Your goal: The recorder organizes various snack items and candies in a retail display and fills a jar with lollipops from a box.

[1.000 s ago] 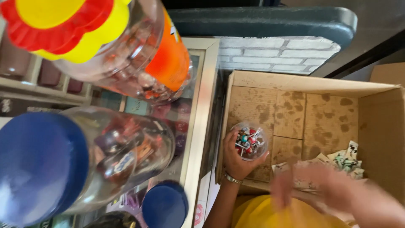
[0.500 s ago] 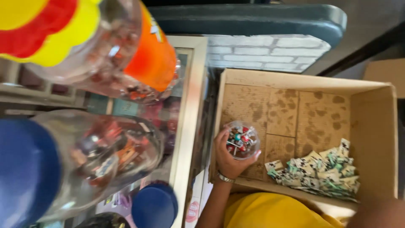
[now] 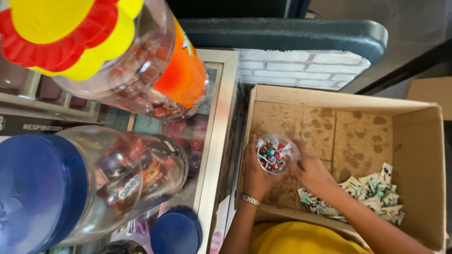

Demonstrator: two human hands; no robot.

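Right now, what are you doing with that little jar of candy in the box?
A person is holding a small clear jar full of colourful lollipops with both hands inside an open cardboard box. The left hand cups the jar's side and the right hand grips it from the other side. A heap of small green-and-white packets lies in the box beside them. On the glass counter nearby lie two big candy jars, one blue-lidded, one with a yellow-and-red lid.

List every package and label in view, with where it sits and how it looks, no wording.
Small clear tub: round, multicoloured sweets, held by left hand and right hand over the cardboard box.
Wrappers: white and green, heaped in box.
Big jar: counter, upper left, orange label, yellow-red lid.
Second jar: blue lid, dark label.
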